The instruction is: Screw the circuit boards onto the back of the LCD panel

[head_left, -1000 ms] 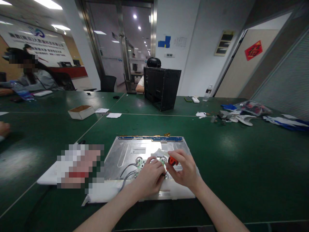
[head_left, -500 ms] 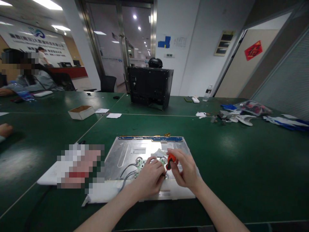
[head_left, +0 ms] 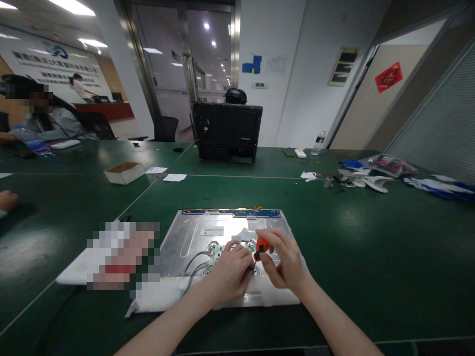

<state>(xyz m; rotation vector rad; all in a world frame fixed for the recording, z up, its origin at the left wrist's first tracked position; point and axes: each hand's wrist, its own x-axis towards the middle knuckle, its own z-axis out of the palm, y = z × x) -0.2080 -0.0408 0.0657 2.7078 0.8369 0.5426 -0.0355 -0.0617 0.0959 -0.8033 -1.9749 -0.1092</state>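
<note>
A silvery display panel (head_left: 185,237) lies flat before me, with a blue circuit strip (head_left: 222,213) along its far edge. My right hand (head_left: 284,257) pinches a red-and-black screwdriver (head_left: 262,244) by its handle, the shaft slanting down to the panel. Beside the shaft's lower end, my left hand (head_left: 233,269) rests with curled fingers over a small green circuit board (head_left: 216,252). What those fingertips hold, if anything, is hidden, and so is the driver's tip. Grey cables (head_left: 193,277) run from the board under my left wrist.
Left of the panel lies a white item with a blurred pinkish patch (head_left: 129,252). Farther off are an open small box (head_left: 125,173), paper slips (head_left: 174,177) and a black monitor-like unit (head_left: 228,132). Scraps and a bag (head_left: 389,165) lie right. A person sits far left.
The screwdriver handle has turned slightly in my right hand. The black unit at the back has swung so its side panel no longer shows. A person in the background leans over the counter.
</note>
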